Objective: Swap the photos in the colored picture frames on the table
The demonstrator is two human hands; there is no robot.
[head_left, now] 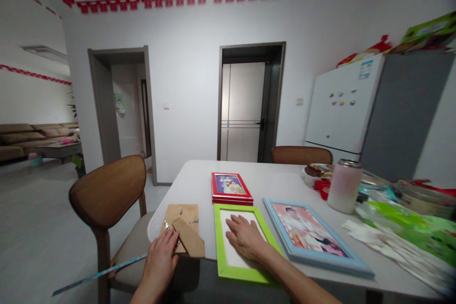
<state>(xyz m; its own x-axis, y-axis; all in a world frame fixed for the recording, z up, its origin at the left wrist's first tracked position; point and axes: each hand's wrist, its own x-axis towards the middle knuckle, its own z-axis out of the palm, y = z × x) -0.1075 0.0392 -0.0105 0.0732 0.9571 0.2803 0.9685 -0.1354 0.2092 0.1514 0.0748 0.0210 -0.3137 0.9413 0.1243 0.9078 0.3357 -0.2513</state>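
My right hand (pixel 245 237) lies flat with fingers spread on the white sheet inside a lime-green picture frame (pixel 223 266). At the lower left corner of a brown backing board (pixel 188 213) is my left hand (pixel 162 251), its fingers bent over the board and the thumb near its front edge. The board has metal clips and a fold-out stand (pixel 188 237). From beside my left hand a thin blue patterned strip (pixel 99 273) runs to the left; whether I hold it is hidden. Behind the green frame rest stacked red frames (pixel 231 187). A light-blue frame (pixel 320 235) with a photo lies to the right.
A pink-white bottle (pixel 344 187), white gloves (pixel 384 247), a green packet (pixel 423 228) and other clutter crowd the right of the white table (pixel 199 180). Wooden chairs stand at the left (pixel 110 190) and far side (pixel 302 154). A fridge (pixel 342 104) stands behind.
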